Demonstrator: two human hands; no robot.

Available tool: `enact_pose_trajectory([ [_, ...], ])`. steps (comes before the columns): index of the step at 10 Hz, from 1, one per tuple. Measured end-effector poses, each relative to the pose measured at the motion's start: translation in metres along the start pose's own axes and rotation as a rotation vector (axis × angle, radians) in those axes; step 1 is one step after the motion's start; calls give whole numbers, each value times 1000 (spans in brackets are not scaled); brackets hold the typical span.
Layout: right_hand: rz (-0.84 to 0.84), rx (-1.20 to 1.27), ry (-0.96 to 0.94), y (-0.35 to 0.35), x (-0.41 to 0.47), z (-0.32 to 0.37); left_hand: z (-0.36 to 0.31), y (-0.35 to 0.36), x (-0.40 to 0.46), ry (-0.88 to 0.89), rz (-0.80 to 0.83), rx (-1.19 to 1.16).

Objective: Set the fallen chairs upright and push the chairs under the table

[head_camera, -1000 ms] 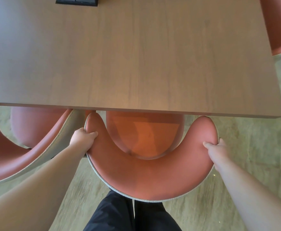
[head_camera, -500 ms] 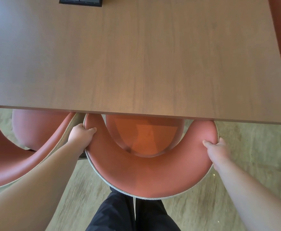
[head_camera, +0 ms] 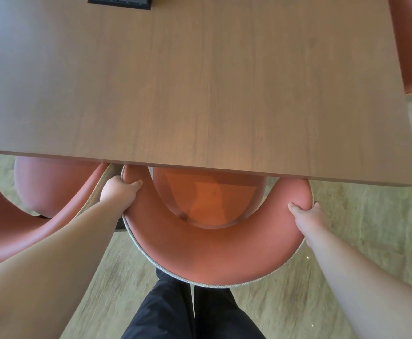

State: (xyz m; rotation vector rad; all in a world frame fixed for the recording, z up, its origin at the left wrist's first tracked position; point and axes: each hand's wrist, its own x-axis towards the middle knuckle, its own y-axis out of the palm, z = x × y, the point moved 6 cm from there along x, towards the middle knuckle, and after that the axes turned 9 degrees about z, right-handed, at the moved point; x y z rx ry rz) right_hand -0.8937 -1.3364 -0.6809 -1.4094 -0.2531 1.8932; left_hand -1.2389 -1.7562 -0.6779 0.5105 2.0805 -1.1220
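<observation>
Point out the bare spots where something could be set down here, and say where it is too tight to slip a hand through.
Free: the wooden table top, from its near edge up to the black panel.

Crowded: the left hand is wedged between the middle chair and the left chair. The right hand has open floor beside it.

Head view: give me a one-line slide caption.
Both hands, left and right, grip the curved terracotta upholstered chair partly tucked under the brown wooden table.

Black panel (head_camera: 120, 1), perhaps sockets; greenish floor (head_camera: 361, 231).
</observation>
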Motion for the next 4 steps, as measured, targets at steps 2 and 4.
enact_pose_trajectory([
  [2, 26, 6, -3, -3, -31, 16, 4, 1, -51, 68, 41, -210],
  [4, 32, -1, -214, 6, -109, 20, 34, -14, -132, 132, 140, -425],
])
